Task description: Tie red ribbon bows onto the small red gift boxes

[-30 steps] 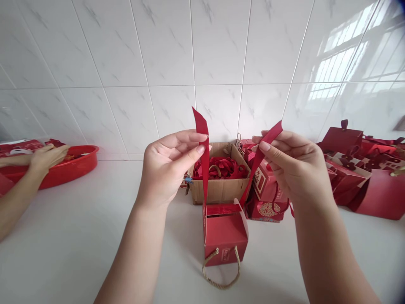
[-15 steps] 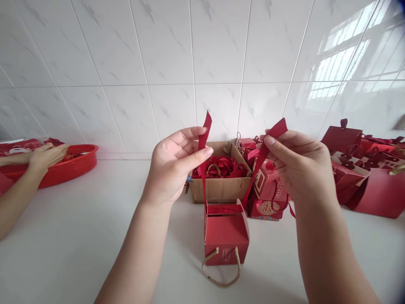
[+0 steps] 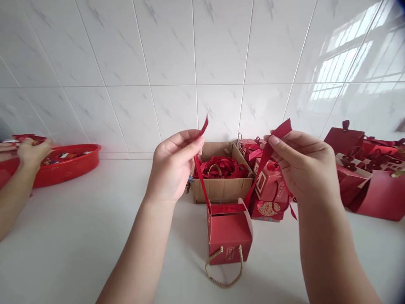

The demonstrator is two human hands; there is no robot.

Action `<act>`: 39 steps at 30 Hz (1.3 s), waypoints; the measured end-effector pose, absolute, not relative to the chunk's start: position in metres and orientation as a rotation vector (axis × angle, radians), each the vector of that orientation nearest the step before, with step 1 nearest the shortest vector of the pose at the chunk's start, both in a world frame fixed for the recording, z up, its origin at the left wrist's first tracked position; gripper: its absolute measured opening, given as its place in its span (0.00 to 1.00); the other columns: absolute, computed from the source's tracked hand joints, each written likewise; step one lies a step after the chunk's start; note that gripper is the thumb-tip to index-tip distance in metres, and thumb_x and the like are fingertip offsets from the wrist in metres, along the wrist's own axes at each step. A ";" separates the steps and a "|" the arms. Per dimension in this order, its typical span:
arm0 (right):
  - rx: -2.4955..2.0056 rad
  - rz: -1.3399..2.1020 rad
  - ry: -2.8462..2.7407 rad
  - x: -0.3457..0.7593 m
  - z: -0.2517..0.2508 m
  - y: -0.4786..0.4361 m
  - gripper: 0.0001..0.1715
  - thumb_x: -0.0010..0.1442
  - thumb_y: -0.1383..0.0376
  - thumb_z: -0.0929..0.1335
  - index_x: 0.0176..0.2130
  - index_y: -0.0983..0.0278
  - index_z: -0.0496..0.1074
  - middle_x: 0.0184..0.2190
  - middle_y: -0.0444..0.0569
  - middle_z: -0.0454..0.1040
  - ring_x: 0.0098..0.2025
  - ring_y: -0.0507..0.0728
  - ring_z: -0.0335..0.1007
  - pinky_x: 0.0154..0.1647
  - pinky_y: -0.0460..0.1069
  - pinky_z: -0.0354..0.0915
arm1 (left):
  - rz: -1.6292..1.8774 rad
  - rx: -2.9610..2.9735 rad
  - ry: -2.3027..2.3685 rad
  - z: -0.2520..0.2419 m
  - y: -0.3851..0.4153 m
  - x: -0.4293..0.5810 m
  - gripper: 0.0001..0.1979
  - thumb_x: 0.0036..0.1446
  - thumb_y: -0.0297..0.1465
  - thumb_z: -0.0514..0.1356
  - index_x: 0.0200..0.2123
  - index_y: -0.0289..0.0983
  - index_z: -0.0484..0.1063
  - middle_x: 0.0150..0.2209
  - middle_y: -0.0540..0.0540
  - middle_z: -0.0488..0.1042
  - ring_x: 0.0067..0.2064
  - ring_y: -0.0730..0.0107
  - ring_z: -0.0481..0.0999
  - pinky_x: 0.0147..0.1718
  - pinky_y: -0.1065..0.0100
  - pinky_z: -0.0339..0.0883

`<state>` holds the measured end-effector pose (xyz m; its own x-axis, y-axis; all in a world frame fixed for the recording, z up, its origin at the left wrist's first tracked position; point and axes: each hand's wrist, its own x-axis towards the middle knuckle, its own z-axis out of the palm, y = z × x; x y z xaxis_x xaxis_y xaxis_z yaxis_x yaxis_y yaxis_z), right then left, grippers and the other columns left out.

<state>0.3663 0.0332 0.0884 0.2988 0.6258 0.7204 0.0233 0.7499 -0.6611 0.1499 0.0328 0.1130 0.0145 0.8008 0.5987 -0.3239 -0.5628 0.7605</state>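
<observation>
A small red gift box (image 3: pixel 230 234) stands on the white counter, its rope handle (image 3: pixel 225 283) drooping at the front. A red ribbon (image 3: pixel 202 181) runs through the top of the box, and its two ends rise in a V. My left hand (image 3: pixel 172 166) pinches one end between thumb and forefinger. With thumb and fingers, my right hand (image 3: pixel 305 162) grips the other end, whose tip sticks out above. Both hands are raised above the box, one on each side.
Behind the box, a cardboard carton (image 3: pixel 221 190) holds red ribbons. Red boxes (image 3: pixel 268 185) are stacked beside it, and more red packages (image 3: pixel 373 185) lie at the right. At the left, another person's hand (image 3: pixel 31 152) is over a red basin (image 3: pixel 72 169). A tiled wall closes the back.
My left fingers have closed more tightly on the ribbon end, and its strand now slants. The other person's hand has moved left, lifting a red item from the basin. The view has shifted slightly.
</observation>
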 end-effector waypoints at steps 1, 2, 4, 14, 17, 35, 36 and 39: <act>-0.635 0.444 -1.208 0.367 0.089 0.033 0.06 0.50 0.63 0.75 0.31 0.59 0.75 0.30 0.42 0.77 0.38 0.57 0.78 0.41 0.54 0.77 | 1.689 1.433 0.511 0.113 0.034 0.149 0.03 0.50 0.25 0.65 0.31 0.36 0.77 0.28 0.50 0.73 0.30 0.76 0.72 0.32 0.72 0.68; -0.634 0.453 -1.197 0.367 0.089 0.032 0.06 0.50 0.64 0.75 0.31 0.59 0.76 0.30 0.42 0.77 0.38 0.57 0.78 0.40 0.54 0.77 | 1.693 1.426 0.504 0.113 0.035 0.148 0.03 0.50 0.26 0.64 0.31 0.36 0.77 0.28 0.50 0.74 0.30 0.76 0.73 0.31 0.72 0.68; -0.628 0.480 -1.168 0.367 0.091 0.031 0.05 0.49 0.64 0.75 0.30 0.59 0.76 0.29 0.42 0.78 0.36 0.56 0.78 0.39 0.53 0.77 | 1.693 1.418 0.493 0.113 0.036 0.147 0.03 0.51 0.27 0.64 0.32 0.36 0.76 0.31 0.49 0.75 0.30 0.74 0.75 0.31 0.71 0.69; -0.623 0.567 -1.012 0.364 0.096 0.027 0.06 0.44 0.65 0.77 0.25 0.58 0.77 0.23 0.42 0.76 0.28 0.54 0.74 0.30 0.48 0.73 | 1.847 1.481 0.539 0.112 0.033 0.151 0.05 0.53 0.30 0.65 0.33 0.40 0.72 0.37 0.49 0.77 0.41 0.67 0.77 0.36 0.70 0.71; -0.623 0.571 -0.995 0.363 0.097 0.026 0.05 0.44 0.65 0.77 0.24 0.59 0.78 0.23 0.43 0.76 0.28 0.53 0.73 0.28 0.47 0.71 | 1.887 1.490 0.523 0.112 0.033 0.151 0.04 0.52 0.28 0.65 0.31 0.40 0.73 0.34 0.50 0.76 0.39 0.71 0.75 0.36 0.72 0.69; -0.555 0.459 -0.945 0.355 0.096 0.025 0.05 0.46 0.66 0.77 0.28 0.63 0.79 0.24 0.43 0.76 0.27 0.48 0.71 0.28 0.44 0.67 | 1.990 1.489 0.563 0.112 0.037 0.149 0.08 0.44 0.29 0.70 0.26 0.39 0.72 0.24 0.53 0.73 0.30 0.74 0.74 0.32 0.71 0.70; -0.546 0.454 -0.943 0.355 0.095 0.025 0.06 0.46 0.67 0.77 0.28 0.64 0.79 0.24 0.43 0.77 0.28 0.49 0.72 0.28 0.44 0.67 | 1.994 1.492 0.562 0.112 0.038 0.149 0.08 0.44 0.30 0.70 0.26 0.40 0.72 0.24 0.53 0.73 0.30 0.74 0.74 0.32 0.71 0.70; -0.532 0.448 -0.927 0.356 0.095 0.027 0.06 0.46 0.67 0.77 0.28 0.64 0.78 0.25 0.43 0.77 0.28 0.49 0.72 0.28 0.44 0.67 | 2.002 1.494 0.570 0.112 0.040 0.148 0.09 0.44 0.30 0.70 0.26 0.40 0.72 0.24 0.53 0.73 0.30 0.74 0.74 0.33 0.71 0.70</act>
